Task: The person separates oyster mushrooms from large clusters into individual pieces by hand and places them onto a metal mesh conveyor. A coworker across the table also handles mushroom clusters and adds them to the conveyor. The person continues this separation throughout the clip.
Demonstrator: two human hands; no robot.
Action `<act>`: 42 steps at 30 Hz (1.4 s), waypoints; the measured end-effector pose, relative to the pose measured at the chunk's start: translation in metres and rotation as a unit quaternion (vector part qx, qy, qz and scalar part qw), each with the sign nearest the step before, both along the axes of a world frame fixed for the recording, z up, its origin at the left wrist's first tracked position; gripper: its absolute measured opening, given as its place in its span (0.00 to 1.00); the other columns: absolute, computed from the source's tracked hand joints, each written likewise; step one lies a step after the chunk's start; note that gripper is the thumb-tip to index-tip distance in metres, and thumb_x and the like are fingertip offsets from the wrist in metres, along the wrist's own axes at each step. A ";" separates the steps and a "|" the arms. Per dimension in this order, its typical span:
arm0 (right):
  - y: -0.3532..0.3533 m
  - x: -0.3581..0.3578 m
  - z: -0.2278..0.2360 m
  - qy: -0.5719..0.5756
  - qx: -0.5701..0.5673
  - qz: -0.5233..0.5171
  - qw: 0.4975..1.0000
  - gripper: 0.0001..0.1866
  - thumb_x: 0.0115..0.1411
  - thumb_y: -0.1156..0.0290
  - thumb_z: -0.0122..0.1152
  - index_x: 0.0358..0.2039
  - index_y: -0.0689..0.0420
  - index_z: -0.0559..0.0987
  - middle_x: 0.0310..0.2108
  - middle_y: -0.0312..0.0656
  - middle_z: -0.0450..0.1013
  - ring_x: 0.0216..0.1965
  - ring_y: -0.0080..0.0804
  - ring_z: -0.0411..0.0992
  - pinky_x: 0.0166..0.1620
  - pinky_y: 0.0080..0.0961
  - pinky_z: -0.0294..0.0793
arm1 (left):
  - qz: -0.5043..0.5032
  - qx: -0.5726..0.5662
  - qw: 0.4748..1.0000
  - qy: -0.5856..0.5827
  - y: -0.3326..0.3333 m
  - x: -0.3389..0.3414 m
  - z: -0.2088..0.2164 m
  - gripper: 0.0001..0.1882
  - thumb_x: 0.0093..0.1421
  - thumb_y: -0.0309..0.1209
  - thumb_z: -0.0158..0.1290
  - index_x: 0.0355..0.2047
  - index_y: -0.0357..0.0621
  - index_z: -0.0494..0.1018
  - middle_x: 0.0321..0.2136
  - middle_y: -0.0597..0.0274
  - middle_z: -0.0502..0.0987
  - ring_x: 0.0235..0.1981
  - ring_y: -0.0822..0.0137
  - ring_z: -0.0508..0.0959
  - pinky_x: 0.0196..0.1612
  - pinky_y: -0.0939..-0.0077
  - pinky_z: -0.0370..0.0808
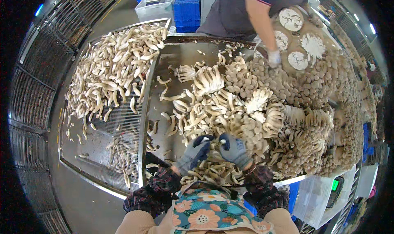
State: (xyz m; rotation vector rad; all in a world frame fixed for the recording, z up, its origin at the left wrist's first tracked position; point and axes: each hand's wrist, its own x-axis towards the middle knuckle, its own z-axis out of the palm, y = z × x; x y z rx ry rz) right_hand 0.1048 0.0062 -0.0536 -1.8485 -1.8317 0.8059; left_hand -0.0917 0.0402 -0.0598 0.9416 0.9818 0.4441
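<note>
At the near edge of the metal table, both hands wear grey gloves with dark blue coated fingers. My left hand (196, 152) is closed, and a small pale piece of mushroom shows at its fingertips. Close to its right, my right hand (234, 150) is also curled shut, a whitish bit of mushroom at its thumb and fingers. Under and around the hands lie loose mushrooms (211, 166) with long pale stems. Just beyond are separated stems and whole mushroom clusters (208, 80). Brown-capped clusters (295, 143) are heaped to the right.
Left stands a mesh-bottomed tray (144, 152) with a metal rim, piled with single mushrooms (117, 66). A co-worker's gloved hand (274, 58) reaches into the far clusters, near round white mushroom blocks (297, 60). Blue crates (186, 10) stand behind; a clear bin (318, 197) sits front right.
</note>
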 end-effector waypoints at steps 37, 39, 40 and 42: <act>-0.056 0.045 -0.024 0.556 0.152 -0.196 0.793 0.17 0.54 0.76 0.60 0.45 0.59 0.73 0.32 0.39 0.74 0.29 0.30 0.71 0.34 0.25 0.72 | -0.118 0.459 0.875 0.100 0.015 -0.002 -0.009 0.39 0.59 0.46 0.51 0.65 0.46 0.48 0.56 0.35 0.59 0.56 0.41 0.66 0.55 0.56 0.66; -0.029 0.018 -0.063 0.419 0.013 -0.197 0.887 0.11 0.54 0.74 0.61 0.38 0.60 0.75 0.27 0.38 0.72 0.22 0.26 0.68 0.31 0.24 0.71 | -0.112 0.471 0.868 0.110 -0.011 0.025 -0.017 0.37 0.61 0.44 0.49 0.64 0.44 0.48 0.56 0.36 0.60 0.57 0.45 0.65 0.55 0.57 0.66; -0.022 0.008 -0.057 0.398 0.030 -0.174 0.900 0.09 0.54 0.74 0.60 0.36 0.60 0.75 0.25 0.37 0.71 0.21 0.25 0.67 0.30 0.24 0.70 | -0.070 0.404 0.912 0.030 -0.014 0.025 -0.012 0.33 0.63 0.43 0.47 0.64 0.45 0.49 0.55 0.38 0.62 0.55 0.46 0.67 0.54 0.61 0.68; -0.024 -0.002 -0.023 0.353 0.059 -0.161 0.920 0.06 0.55 0.74 0.60 0.32 0.59 0.75 0.23 0.35 0.69 0.18 0.23 0.64 0.27 0.24 0.69 | 0.002 0.285 0.950 0.127 -0.020 0.018 0.019 0.31 0.64 0.42 0.46 0.64 0.47 0.50 0.57 0.40 0.60 0.55 0.49 0.67 0.53 0.62 0.68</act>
